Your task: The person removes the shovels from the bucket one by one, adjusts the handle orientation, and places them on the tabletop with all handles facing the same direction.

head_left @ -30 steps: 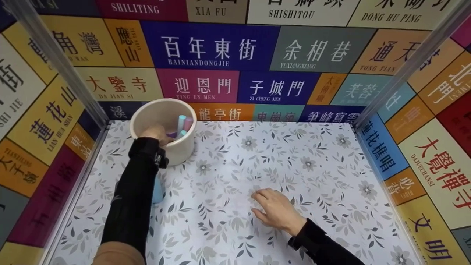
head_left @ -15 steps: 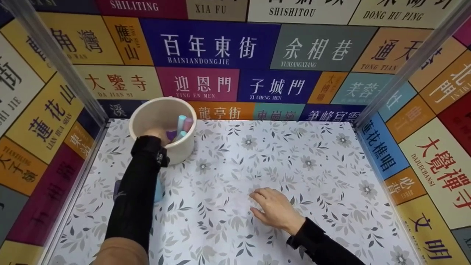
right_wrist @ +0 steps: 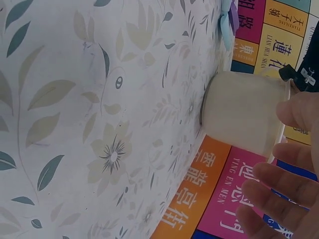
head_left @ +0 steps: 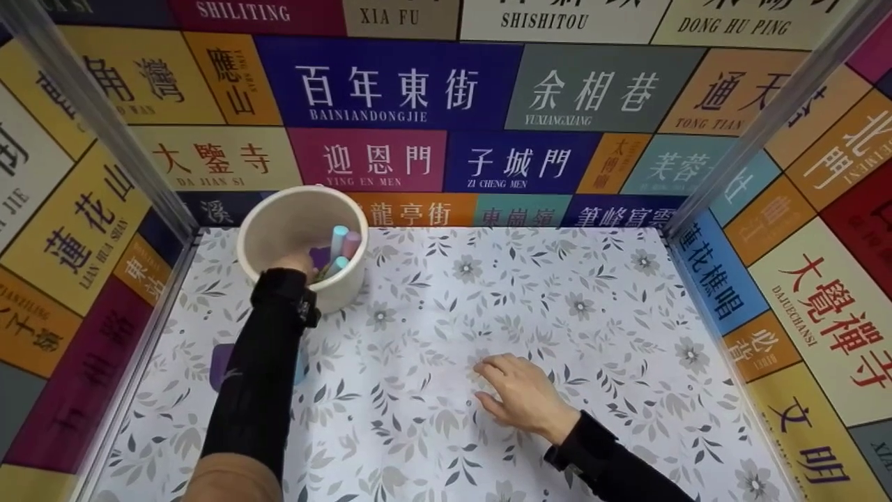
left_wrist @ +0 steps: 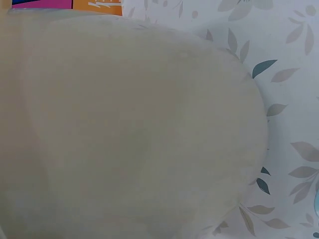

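A cream bucket (head_left: 341, 296) stands at the back left of the patterned surface. My left hand (head_left: 298, 262) reaches over its near rim, with the fingers hidden inside, so I cannot tell what they hold. Beside that hand in the bucket lie light blue (head_left: 339, 240), mauve (head_left: 351, 242) and purple (head_left: 320, 256) pieces. Only the bucket's outer wall (left_wrist: 139, 124) shows large in the left wrist view, without the hand. My right hand (head_left: 523, 394) is over the surface at front right, fingers loosely bent and holding nothing.
Partly covered by my left forearm, a purple piece (head_left: 221, 366) and a light blue piece (head_left: 300, 369) lie on the surface. Walls with coloured sign panels (head_left: 390, 84) close off the back and both sides; clear corner strips (head_left: 752, 132) join them.
My left forearm has shifted slightly right, uncovering more of the purple piece on the surface. Inside the bucket the left hand sits a little lower. The right hand has stayed put.
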`<state>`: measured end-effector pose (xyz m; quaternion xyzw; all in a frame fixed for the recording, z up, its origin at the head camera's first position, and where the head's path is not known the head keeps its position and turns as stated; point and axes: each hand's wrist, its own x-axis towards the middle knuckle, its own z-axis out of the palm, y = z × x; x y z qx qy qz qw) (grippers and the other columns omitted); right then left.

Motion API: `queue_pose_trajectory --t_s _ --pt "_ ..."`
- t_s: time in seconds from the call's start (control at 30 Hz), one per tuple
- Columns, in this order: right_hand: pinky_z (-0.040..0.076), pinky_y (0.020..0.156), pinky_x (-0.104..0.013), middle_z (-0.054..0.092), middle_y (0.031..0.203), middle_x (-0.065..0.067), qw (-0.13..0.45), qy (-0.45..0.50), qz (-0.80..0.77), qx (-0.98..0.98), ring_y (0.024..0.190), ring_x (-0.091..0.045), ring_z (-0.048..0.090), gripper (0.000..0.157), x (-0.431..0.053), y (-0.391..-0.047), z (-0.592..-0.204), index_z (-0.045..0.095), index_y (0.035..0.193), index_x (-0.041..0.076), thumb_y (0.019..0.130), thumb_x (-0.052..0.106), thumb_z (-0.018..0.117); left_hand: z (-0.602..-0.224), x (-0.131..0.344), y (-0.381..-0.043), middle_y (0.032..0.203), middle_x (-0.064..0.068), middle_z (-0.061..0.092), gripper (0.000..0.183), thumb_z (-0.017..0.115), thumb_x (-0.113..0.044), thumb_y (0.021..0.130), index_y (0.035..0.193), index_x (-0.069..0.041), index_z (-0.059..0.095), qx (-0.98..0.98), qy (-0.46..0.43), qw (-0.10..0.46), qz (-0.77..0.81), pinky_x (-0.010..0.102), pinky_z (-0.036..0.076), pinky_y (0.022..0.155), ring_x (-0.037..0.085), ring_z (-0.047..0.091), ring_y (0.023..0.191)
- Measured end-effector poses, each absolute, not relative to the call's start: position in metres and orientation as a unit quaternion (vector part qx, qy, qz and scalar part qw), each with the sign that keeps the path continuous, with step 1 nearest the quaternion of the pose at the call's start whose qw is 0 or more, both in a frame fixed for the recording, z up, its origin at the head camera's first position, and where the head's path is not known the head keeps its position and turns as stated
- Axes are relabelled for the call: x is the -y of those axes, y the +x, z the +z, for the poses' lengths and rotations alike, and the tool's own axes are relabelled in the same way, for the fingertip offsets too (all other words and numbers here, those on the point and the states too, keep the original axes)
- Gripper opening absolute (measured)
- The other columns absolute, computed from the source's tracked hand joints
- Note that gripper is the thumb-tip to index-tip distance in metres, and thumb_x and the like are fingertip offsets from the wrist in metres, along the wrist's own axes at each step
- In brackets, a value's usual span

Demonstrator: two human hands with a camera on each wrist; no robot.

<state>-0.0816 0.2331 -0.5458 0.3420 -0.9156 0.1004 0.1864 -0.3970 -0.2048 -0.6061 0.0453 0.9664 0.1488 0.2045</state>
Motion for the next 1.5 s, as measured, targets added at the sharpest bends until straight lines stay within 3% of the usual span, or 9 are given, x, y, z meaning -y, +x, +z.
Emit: queue_pose_trajectory --t_s 0.13,0.27,0.47,0.6,0.8,0.93,1.17,1.5 --pt "0.062 0.082 -0.036 0.073 0.111 -0.008 0.175 0.342 0.098 0.918 0.098 -0.023 0.071 0.039 -0.232 -0.081 -0.544 0.072 0.116 0.007 0.085 0.027 0.085 -0.599 0.202 -0.392 0.153 0.029 0.055 0.059 0.059 -0.027 0.107 0.154 0.005 0.046 -0.967 0.042 0.207 0.141 0.056 0.037 0.126 0.046 0.053 0.142" --pt "0.062 0.084 -0.037 0.074 0.112 -0.008 0.165 0.340 0.097 0.921 0.099 -0.024 0.072 0.040 -0.232 -0.081 -0.542 0.072 0.118 0.007 0.086 0.028 0.085 -0.566 0.189 -0.367 0.153 0.030 0.054 0.062 0.058 -0.027 0.108 0.157 0.005 0.039 -0.969 0.029 0.198 0.145 0.055 0.038 0.126 0.046 0.053 0.142" --pt "0.062 0.082 -0.037 0.074 0.113 -0.008 0.163 0.339 0.094 0.922 0.099 -0.024 0.071 0.040 -0.231 -0.081 -0.543 0.072 0.118 0.007 0.086 0.028 0.084 -0.502 0.165 -0.323 0.143 0.035 0.060 0.043 0.057 -0.017 0.106 0.136 0.014 0.059 -0.974 0.021 0.174 0.144 0.057 0.046 0.120 0.049 0.059 0.134" --pt "0.062 0.081 -0.037 0.074 0.112 -0.008 0.168 0.337 0.098 0.921 0.099 -0.024 0.071 0.039 -0.232 -0.081 -0.543 0.072 0.118 0.007 0.086 0.027 0.084 -0.476 0.154 -0.307 0.144 0.040 0.056 0.041 0.055 -0.012 0.106 0.134 0.018 0.059 -0.975 0.017 0.164 0.146 0.059 0.049 0.117 0.052 0.059 0.133" --pt "0.062 0.083 -0.038 0.074 0.112 -0.008 0.169 0.343 0.104 0.918 0.099 -0.024 0.071 0.037 -0.234 -0.082 -0.543 0.072 0.117 0.007 0.086 0.024 0.084 -0.476 0.156 -0.313 0.146 0.044 0.051 0.046 0.058 -0.012 0.103 0.138 0.019 0.055 -0.977 0.001 0.148 0.151 0.061 0.051 0.113 0.056 0.055 0.135" --pt "0.062 0.084 -0.039 0.074 0.112 -0.008 0.161 0.336 0.107 0.922 0.099 -0.024 0.071 0.035 -0.235 -0.082 -0.541 0.072 0.116 0.007 0.087 0.024 0.083 -0.466 0.155 -0.312 0.148 0.042 0.050 0.045 0.052 -0.011 0.106 0.139 0.019 0.054 -0.976 -0.008 0.151 0.159 0.061 0.049 0.115 0.053 0.056 0.136" --pt "0.062 0.083 -0.038 0.074 0.109 -0.006 0.167 0.328 0.110 0.923 0.097 -0.023 0.071 0.035 -0.236 -0.083 -0.539 0.072 0.113 0.009 0.085 0.024 0.086 -0.459 0.163 -0.313 0.139 0.037 0.061 0.035 0.052 -0.008 0.104 0.128 0.015 0.063 -0.978 -0.012 0.137 0.160 0.060 0.053 0.110 0.051 0.063 0.128" --pt "0.062 0.080 -0.038 0.073 0.107 -0.006 0.181 0.327 0.113 0.921 0.095 -0.023 0.071 0.035 -0.241 -0.086 -0.537 0.071 0.111 0.009 0.083 0.021 0.088 -0.440 0.166 -0.300 0.140 0.039 0.059 0.040 0.057 -0.018 0.109 0.133 0.014 0.062 -0.973 0.001 0.111 0.201 0.063 0.050 0.112 0.052 0.062 0.129"
